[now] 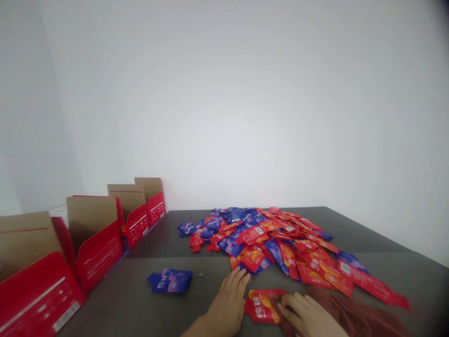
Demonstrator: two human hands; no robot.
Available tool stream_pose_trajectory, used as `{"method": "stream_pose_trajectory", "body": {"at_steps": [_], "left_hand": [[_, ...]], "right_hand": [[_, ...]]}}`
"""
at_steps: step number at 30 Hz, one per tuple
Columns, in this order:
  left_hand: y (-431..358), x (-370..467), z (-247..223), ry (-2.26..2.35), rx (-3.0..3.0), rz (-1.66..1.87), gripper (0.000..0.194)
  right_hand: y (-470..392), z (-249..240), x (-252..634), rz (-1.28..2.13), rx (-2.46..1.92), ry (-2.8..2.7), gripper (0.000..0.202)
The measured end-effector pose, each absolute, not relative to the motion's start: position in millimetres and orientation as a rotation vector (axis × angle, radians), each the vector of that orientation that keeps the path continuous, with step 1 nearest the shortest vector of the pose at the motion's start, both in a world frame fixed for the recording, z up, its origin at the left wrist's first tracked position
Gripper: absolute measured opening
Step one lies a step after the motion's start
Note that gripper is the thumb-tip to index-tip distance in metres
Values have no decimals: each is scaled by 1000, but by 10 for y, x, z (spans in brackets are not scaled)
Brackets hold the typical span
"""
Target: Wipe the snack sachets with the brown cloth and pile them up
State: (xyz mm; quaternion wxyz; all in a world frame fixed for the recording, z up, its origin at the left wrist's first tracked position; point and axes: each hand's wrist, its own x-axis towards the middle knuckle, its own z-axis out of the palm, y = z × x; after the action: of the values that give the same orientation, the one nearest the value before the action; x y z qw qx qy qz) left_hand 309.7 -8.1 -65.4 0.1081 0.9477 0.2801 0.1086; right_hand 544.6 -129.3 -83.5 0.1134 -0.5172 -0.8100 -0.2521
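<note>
My left hand lies on the dark table with its fingers stretched out, open, its thumb side at the left end of a red and orange sachet. Its fingertips reach the front edge of a heap of sachets. At the sachet's right end, my right hand has its fingers curled over a brownish-red cloth. Part of this cloth shows under the fingers, against the sachet; the rest spreads out to the right. A single blue-purple sachet lies apart, left of my left hand.
Red and blue sachets are heaped across the middle and right of the table. Along the left side stands a row of open red cardboard boxes with raised brown flaps. A white wall rises behind the table.
</note>
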Motion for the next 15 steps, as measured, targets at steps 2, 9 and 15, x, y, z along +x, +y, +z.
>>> {"method": "stream_pose_trajectory", "body": {"at_steps": [2,9,15], "left_hand": [[-83,3095,-647,816,2798,314,63],[-83,3085,-597,798,2805,255,64],[-57,3084,-574,802,2846,163,66]], "right_hand": [[-1217,-879,5416,-760,-1584,-2255,40],[-871,-988,4815,-878,-1298,-2250,21],[-1144,-899,5152,-776,-1189,-2388,11]]}}
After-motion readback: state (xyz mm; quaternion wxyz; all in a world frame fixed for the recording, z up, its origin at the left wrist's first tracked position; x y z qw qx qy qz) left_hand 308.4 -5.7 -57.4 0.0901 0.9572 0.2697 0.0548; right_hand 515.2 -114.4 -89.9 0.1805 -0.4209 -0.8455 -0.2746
